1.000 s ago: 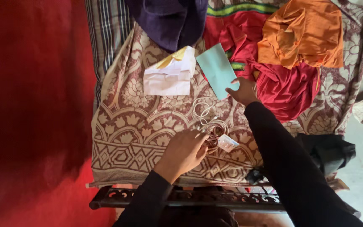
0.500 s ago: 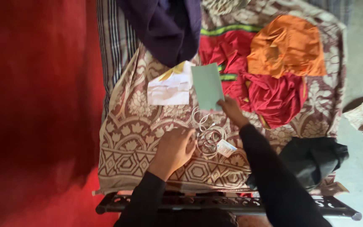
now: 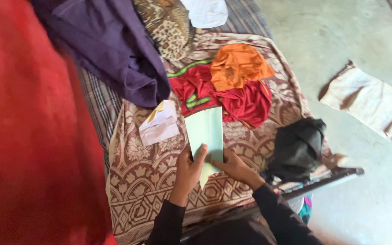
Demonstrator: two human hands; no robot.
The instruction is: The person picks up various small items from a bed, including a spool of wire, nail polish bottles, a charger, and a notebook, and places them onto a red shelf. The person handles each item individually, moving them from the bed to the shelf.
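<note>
Both hands are closed on the same pale green envelope, which is held just above the patterned maroon bedspread. The left hand grips its lower left edge with the thumb laid across the front of the paper and the other fingers wrapped behind; the right hand pinches the lower right edge, thumb on the face and fingers behind. The envelope stands roughly upright in the view, its top edge reaching toward the clothes and a lower corner poking down between the two wrists (whatever lies on the spread straight beneath it is hidden). Both arms wear black sleeves. Just left of the envelope lies a crumpled white paper with a yellow corner, apart from the hands. Beyond the envelope a red garment with green stripes is spread out, and an orange cloth is heaped on top of it. A purple garment drapes over the far left of the bed, near a leopard-print cloth. A black bundle sits at the bed's right edge, and a pale cloth lies on the concrete floor, well apart.
</note>
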